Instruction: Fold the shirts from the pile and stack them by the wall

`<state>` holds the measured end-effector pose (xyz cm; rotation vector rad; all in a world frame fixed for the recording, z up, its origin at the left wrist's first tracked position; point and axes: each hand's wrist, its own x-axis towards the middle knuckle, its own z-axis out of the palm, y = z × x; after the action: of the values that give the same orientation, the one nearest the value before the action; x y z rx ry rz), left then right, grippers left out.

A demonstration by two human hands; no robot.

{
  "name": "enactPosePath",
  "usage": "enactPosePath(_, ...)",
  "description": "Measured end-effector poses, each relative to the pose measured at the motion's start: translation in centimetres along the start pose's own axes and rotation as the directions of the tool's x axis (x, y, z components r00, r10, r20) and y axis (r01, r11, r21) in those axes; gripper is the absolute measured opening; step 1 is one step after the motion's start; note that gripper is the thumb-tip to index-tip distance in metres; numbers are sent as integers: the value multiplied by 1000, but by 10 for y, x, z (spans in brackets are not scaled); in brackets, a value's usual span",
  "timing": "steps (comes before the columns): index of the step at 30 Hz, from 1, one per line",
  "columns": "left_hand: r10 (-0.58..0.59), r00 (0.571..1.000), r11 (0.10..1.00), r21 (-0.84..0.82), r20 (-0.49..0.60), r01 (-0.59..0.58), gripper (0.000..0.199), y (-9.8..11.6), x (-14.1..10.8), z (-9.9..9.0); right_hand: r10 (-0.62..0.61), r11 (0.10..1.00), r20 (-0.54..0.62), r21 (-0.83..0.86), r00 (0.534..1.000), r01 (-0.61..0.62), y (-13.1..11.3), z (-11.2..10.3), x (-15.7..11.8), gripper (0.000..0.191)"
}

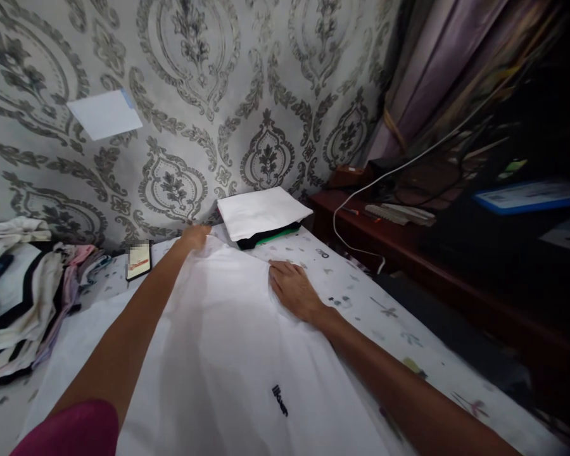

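Note:
A white shirt [218, 354] with small black lettering lies spread over the bed in front of me. My left hand [197, 237] is at its far edge, near the wall, with the fingers closed on the fabric. On the shirt's right edge rests my right hand [293, 288], palm down, its fingers stretched out and lying flat. Just beyond both hands is a stack of folded clothes [263, 212], white on top with black and green edges below.
Folded clothes [23, 285] are piled at the left. A phone [139, 261] lies by the patterned wall [185, 126]. The printed bedsheet [389, 329] extends right towards a dark red wooden table [408, 247] with a white cable [361, 190] hanging over it.

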<state>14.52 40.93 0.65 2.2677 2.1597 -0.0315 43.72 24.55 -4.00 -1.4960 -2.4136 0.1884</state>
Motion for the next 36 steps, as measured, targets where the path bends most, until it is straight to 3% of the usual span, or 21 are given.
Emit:
enactPosePath(6,-99,984,989,-124,-146,82,40,15,-3,7,10,1000,-71,23,997,-9,8,9,2,34)
enactPosePath(10,-69,982,975,-219,-176,29,43,21,-29,20,16,1000,-103,4,995,-15,12,16,4,34)
enactPosePath(14,87,976,955,-262,-198,-139,47,13,-95,36,2,1000,-109,-29,994,-5,15,20,6,36)
enactPosePath(16,199,961,930,-271,-193,-247,50,-3,-139,48,-2,999,-115,-40,993,-3,17,23,6,36)
enactPosePath(18,230,960,929,-258,-159,-265,51,-29,-181,57,-3,999,-118,-54,993,-3,20,26,7,37)
enactPosePath(20,131,983,969,-195,-125,-154,47,-65,-218,61,-8,998,-117,-69,993,0,22,28,8,37)
enactPosePath(22,-57,989,994,-103,-133,43,43,-104,-248,56,-10,997,-110,-77,994,1,23,30,9,38)
enactPosePath(24,-226,959,974,-43,-170,222,40,-141,-273,46,-13,997,-104,-76,994,5,23,31,11,39)
enactPosePath(27,-349,917,936,-19,-193,352,40,-181,-296,29,-20,998,-103,-58,994,14,25,32,15,39)
enactPosePath(31,-444,879,893,3,-172,451,36,-197,-300,17,-22,999,-77,42,997,25,30,23,17,37)
enactPosePath(34,-472,868,878,7,-155,479,27,-191,-293,18,42,990,-104,136,994,-28,21,8,14,35)
enactPosePath(36,-467,870,882,-5,-157,472,29,-182,-292,21,55,989,-161,141,985,-32,0,0,13,35)
